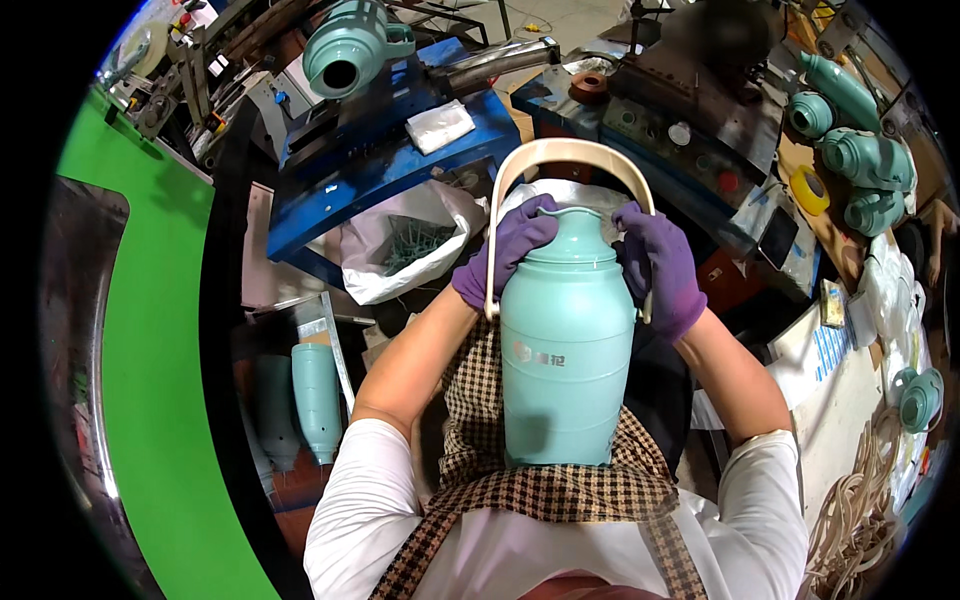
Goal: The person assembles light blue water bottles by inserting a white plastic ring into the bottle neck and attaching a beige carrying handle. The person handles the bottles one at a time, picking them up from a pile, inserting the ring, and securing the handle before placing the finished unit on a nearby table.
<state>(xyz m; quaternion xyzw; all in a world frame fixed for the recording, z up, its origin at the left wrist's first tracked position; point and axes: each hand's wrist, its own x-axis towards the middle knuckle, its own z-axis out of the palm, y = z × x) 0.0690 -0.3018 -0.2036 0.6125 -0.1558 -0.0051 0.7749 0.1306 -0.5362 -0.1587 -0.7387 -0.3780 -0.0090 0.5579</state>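
A pale green vacuum flask casing (pixel 565 350) stands before me against my checked apron, its flared neck at the top. A cream carrying handle (pixel 570 150) arches over it, the two ends reaching down beside the shoulders. My left hand (pixel 512 245), in a purple glove, is closed with its fingertips at the left of the neck; the handle's left leg crosses the glove. On the other side my right hand (pixel 662 265), gloved alike, has its fingers curled round the handle's right leg near the shoulder. Its fingertips are partly hidden.
A white sack (pixel 410 240) of dark green pieces sits below the blue machine table (pixel 390 180). Another green flask (pixel 345 50) lies on that machine. More casings (pixel 317 400) stand at left, others (pixel 865 160) lie at right near yellow tape (pixel 809 190). Cream strips (pixel 855 500) pile lower right.
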